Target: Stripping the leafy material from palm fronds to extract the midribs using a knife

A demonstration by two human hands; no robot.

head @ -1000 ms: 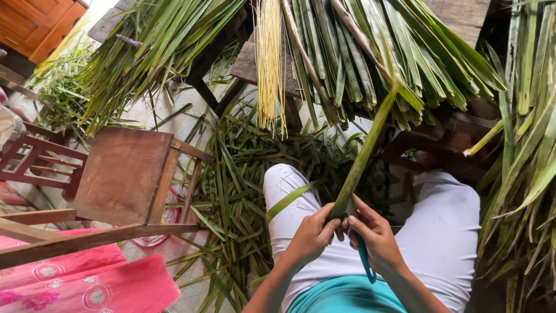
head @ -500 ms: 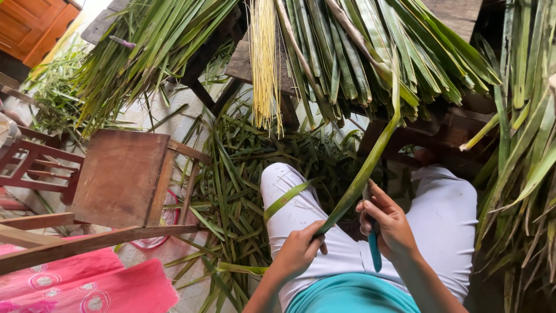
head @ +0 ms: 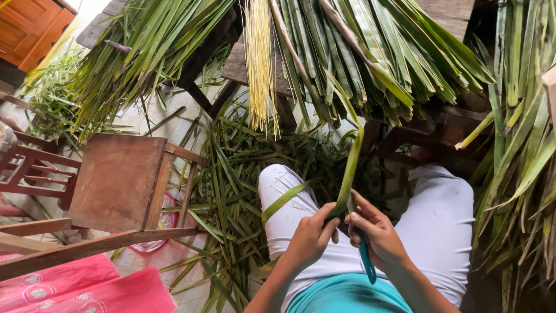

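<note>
I sit with white trousers over my knees. My left hand pinches the lower end of a long green palm leaf strip that rises and curls over at its tip. My right hand grips a knife with a teal handle, its blade set against the leaf just beside my left fingers. The two hands touch at the leaf's base, above my lap.
Bundles of green palm leaves and a sheaf of pale yellow leaf ribs lie on a wooden bench ahead. Cut leaf scraps litter the floor. A wooden stool stands at left, pink cloth below it. More leaves hang at right.
My hands, apart half a second ago, have come back together at the leaf's base. The leaf has swung more upright and its tip now curls down.
</note>
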